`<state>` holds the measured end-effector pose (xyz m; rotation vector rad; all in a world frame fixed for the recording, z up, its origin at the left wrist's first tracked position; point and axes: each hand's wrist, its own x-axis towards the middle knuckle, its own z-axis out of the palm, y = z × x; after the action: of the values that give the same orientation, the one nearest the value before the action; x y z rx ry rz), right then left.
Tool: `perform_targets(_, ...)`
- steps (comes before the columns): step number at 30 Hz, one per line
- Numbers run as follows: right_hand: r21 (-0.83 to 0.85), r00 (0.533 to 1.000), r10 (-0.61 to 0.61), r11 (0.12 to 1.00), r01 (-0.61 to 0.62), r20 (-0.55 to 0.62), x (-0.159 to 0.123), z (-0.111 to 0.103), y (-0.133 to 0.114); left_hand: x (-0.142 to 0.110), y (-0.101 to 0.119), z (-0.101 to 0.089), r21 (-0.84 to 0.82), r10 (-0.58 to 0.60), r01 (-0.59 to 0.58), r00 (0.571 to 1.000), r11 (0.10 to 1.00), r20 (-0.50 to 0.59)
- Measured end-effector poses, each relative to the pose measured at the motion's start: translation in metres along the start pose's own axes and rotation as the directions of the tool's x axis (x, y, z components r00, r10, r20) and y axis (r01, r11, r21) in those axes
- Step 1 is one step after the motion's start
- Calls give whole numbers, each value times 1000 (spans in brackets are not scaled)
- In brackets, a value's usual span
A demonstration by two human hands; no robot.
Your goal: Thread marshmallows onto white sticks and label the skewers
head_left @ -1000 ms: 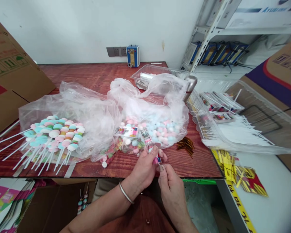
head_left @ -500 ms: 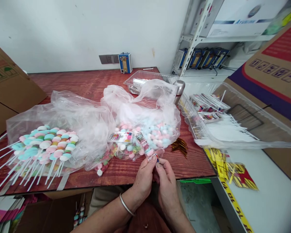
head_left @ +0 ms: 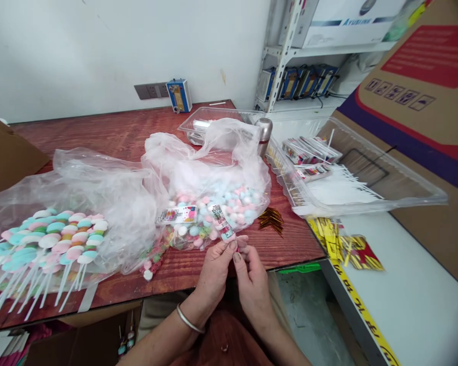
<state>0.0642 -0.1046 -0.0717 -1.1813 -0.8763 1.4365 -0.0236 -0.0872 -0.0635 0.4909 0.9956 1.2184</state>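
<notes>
A marshmallow pop in a printed clear wrapper [head_left: 222, 222] points up and away from me, over a bag of loose candy. My left hand [head_left: 215, 267] is closed in a pinch on the lower, gathered end of that wrapper. Close against it, my right hand [head_left: 253, 277] also pinches at the same spot, thumb and fingers together. Fingers hide what lies between them. Behind the hands, the clear bag of loose marshmallows [head_left: 248, 206] spreads over the reddish table [head_left: 290, 244]. A flat printed wrapper [head_left: 176, 214] lies on it.
Marshmallow pops on white sticks [head_left: 57, 239] lie in a bag at left. Gold twist ties [head_left: 272, 220] are right of the candy bag. A clear tray [head_left: 366, 206] holds white sticks and wrappers. A steel flask [head_left: 264, 136] stands behind; a large carton [head_left: 423, 117] rises at right.
My view has turned to the right, so the table's things sit further left in it. Both hands stay pinched together at the wrapper's lower end, with fingers slightly shifted.
</notes>
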Motion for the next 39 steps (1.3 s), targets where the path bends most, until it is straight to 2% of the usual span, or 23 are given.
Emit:
perform_targets(1,28,1000,-3,1000,3,-11,0,1,1,0,1,1,20,7,-7,1000,1000,6)
perform_targets(3,233,994,106,966,-109,28,1,1,2,-1,4,-1,37,-75,72,992,997,97)
perform_targets(5,449,961,227,850,-276,161,1,0,1,-2,6,-5,16,-187,188,962,982,200)
perform_targets(7,541,913,268,741,-399,306,-2,-1,-1,-2,7,-10,-19,-206,218,947,976,247)
perform_targets(8,542,893,274,717,-438,359,-4,-2,-2,-2,7,-12,-40,-191,207,948,977,254)
perform_targets(9,515,879,272,727,-454,391,-5,-4,-3,-2,7,-14,-57,-179,199,949,978,258)
perform_targets(11,317,890,248,870,-379,382,-6,-10,-6,0,5,-14,-65,-177,199,951,978,252)
perform_targets(13,32,936,176,980,-195,306,-2,-24,-12,2,6,-12,-29,-134,142,972,989,196)
perform_targets(14,-137,970,97,988,-67,224,2,-34,-16,4,7,-11,3,-84,85,986,996,146)
perform_targets(15,-295,991,3,955,37,131,7,-45,-20,5,8,-10,38,-24,20,995,999,93)
perform_targets(16,-511,988,-156,848,140,12,14,-57,-23,7,9,-9,72,40,-43,998,996,42)
perform_targets(17,-712,951,-303,681,169,-63,21,-69,-26,8,9,-9,108,92,-91,996,990,3)
perform_targets(19,-960,864,-501,264,89,-58,35,-88,-28,11,8,-12,172,142,-133,989,976,-45)
perform_targets(20,-993,853,-521,110,38,-25,41,-95,-28,11,7,-15,202,153,-140,987,969,-51)
perform_targets(21,-1000,857,-516,3,10,6,46,-98,-27,12,6,-18,239,164,-148,985,960,-48)
perform_targets(22,-998,866,-498,-62,4,34,49,-100,-25,12,5,-22,288,179,-161,983,944,-39)
perform_targets(23,-996,877,-477,-92,19,61,51,-99,-23,12,5,-26,350,200,-178,980,920,-25)
perform_targets(25,-992,890,-441,-96,82,116,50,-94,-19,10,10,-35,507,250,-224,968,832,16)
perform_targets(27,-984,895,-410,-98,148,175,44,-88,-17,6,20,-43,654,300,-276,951,705,78)
perform_targets(30,-975,877,-427,-113,192,222,35,-83,-19,-1,38,-50,780,327,-366,919,507,219)
perform_targets(34,-956,815,-505,-209,204,284,30,-81,-34,-12,52,-47,864,298,-465,867,194,400)
perform_targets(37,-935,777,-523,-245,256,349,24,-71,-47,-19,48,-40,850,307,-517,797,-100,521)
perform_targets(39,-921,758,-523,-237,310,390,17,-58,-52,-21,41,-33,813,287,-521,763,-260,580)
